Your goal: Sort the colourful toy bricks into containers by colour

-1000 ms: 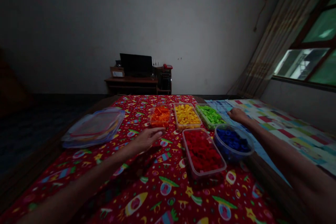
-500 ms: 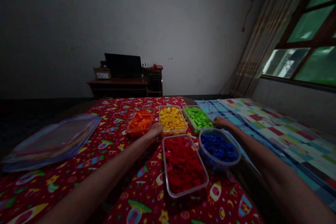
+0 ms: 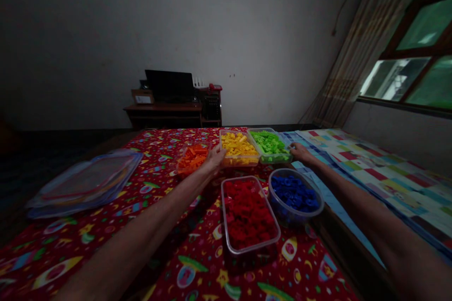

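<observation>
My left hand [image 3: 214, 156] is closed on the near left corner of a clear tub of yellow bricks [image 3: 238, 148]. At the right end of the clear tub of green bricks [image 3: 270, 143], beside the yellow one, my right hand [image 3: 298, 151] grips the near corner. The two tubs sit side by side between my hands. A tub of orange bricks [image 3: 190, 157] lies just left of my left hand, tilted slightly. Closer to me stand a tub of red bricks [image 3: 249, 211] and a round bowl of blue bricks [image 3: 294, 193].
A stack of clear lids [image 3: 84, 181] lies on the left of the red patterned tablecloth [image 3: 106, 230]. A patchwork cloth [image 3: 370, 160] covers the surface to the right. A desk with a dark monitor [image 3: 169, 99] stands at the far wall, with a window [image 3: 406, 84] at right.
My left hand moved forward from the cloth to the yellow tub's corner. My right hand stayed at the green tub's right end. The yellow and green tubs now sit farther from me.
</observation>
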Motion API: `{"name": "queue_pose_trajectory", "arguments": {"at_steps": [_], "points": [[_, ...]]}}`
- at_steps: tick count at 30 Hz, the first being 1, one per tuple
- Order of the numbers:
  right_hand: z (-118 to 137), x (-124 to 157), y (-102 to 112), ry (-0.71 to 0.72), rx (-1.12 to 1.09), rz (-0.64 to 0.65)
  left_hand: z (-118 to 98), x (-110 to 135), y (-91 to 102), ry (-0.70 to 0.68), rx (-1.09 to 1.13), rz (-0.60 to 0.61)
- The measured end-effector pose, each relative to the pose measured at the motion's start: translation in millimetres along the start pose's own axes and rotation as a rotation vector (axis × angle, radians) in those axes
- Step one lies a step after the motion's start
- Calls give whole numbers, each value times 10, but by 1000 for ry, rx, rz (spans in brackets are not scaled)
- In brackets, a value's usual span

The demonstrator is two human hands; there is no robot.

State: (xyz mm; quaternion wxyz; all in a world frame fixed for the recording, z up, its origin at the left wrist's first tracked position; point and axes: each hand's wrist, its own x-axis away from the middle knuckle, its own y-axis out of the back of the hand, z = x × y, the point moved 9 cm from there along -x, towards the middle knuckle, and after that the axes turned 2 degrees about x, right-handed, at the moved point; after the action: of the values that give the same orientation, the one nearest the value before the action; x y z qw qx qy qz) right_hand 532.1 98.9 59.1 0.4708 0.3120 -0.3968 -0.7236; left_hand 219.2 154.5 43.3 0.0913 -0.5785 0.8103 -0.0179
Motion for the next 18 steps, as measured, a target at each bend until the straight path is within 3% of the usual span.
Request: {"name": "queue_pose_trajectory", "arguments": {"at_steps": [5, 9, 13, 18], "points": [[459, 350, 391, 77, -109, -71, -610, 345, 218, -72, 144, -46], [899, 780, 527, 180, -139, -102, -1005, 903, 640, -100, 105, -111], [1345, 1247, 340, 292, -6, -73, -1131, 1634, 1168, -59, 42, -185], [1854, 1799, -181, 429, 142, 18, -1069, 2452, 1795, 11, -90, -346]]}}
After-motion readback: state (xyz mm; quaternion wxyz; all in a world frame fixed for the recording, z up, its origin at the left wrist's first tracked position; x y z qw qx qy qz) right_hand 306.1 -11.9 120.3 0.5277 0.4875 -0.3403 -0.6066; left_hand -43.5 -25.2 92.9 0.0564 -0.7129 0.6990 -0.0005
